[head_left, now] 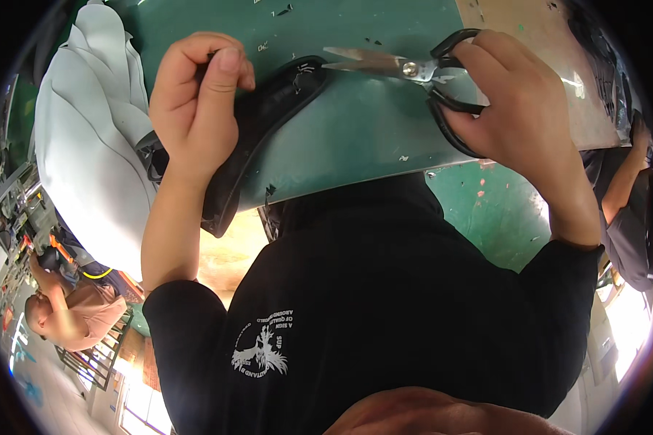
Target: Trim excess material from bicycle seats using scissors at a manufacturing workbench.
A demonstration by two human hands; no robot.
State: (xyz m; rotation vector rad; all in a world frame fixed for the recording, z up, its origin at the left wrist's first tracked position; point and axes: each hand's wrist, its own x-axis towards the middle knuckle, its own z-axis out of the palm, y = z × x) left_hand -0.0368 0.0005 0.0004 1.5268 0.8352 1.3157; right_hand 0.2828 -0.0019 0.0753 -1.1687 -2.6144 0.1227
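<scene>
My right hand (519, 94) holds a pair of scissors (406, 67) with dark handles, fingers through the loops. The blades are a little apart and point left, their tips by the rounded end of a long black shiny piece (268, 109) that looks like leather or vinyl. Small whitish marks show at that end. Above this piece my left hand (199, 105) is closed, thumb pressed against the curled fingers. A bit of something dark shows between them, too small to name. The black piece runs down past my left wrist to the table's near edge.
The green tabletop (355, 141) carries small dark scraps. Left of my arm lies a stack of pale grey sheets (87, 138). A tan board (519, 29) and dark glossy material (606, 65) are at the right. One person (80, 312) sits at far left; another's arm (624, 181) shows far right.
</scene>
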